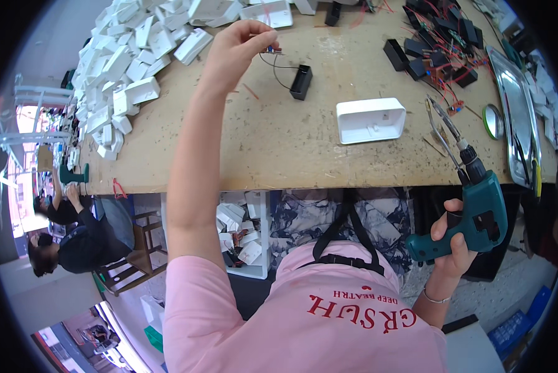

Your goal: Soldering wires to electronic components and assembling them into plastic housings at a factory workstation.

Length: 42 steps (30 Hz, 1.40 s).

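The left hand (238,46) pinches a small wired circuit piece (271,48) above the wooden counter (279,149), its wires trailing to a black box (301,82). The right hand (453,239), fully closed, holds a teal electric screwdriver (478,211) off the edge. Next, seating likely needs care.

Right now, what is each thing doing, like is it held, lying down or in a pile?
Left hand: raised over the table, pinching a small wired part.
Small wired part: held up, its wires running to the black box.
Black box: resting on the table, open top.
Right hand: gripping the drill.
Green drill: held, bit pointing at the table.
White housing: lying alone, hollow side up.
White housings: heaped in a pile.
Metal tray: lying flat.
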Each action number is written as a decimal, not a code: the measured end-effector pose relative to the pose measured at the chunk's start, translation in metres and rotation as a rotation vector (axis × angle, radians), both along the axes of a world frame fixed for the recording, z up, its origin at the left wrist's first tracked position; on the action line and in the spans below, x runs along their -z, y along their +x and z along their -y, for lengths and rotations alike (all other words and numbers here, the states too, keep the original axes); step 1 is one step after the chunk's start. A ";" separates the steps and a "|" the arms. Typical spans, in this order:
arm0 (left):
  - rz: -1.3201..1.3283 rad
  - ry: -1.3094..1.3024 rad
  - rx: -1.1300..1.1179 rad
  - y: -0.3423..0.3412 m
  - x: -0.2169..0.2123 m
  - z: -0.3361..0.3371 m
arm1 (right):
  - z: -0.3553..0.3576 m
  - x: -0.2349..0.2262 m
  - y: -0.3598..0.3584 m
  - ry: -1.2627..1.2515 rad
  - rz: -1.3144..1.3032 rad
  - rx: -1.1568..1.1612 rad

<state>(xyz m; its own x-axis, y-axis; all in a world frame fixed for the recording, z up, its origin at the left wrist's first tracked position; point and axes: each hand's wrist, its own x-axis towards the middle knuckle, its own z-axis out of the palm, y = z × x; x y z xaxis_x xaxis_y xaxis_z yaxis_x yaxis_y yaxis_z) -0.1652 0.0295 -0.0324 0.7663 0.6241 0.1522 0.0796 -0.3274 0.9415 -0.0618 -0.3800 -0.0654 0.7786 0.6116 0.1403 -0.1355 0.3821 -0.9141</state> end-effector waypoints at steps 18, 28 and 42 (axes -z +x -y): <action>0.147 0.304 0.039 -0.074 0.010 0.069 | -0.048 0.025 0.009 0.209 -0.233 -0.287; 0.139 0.527 0.253 -0.053 0.019 0.124 | -0.082 0.036 0.011 0.325 -0.615 -0.295; 0.121 0.230 0.044 -0.023 0.025 0.180 | -0.100 0.012 -0.016 0.230 -0.489 -0.099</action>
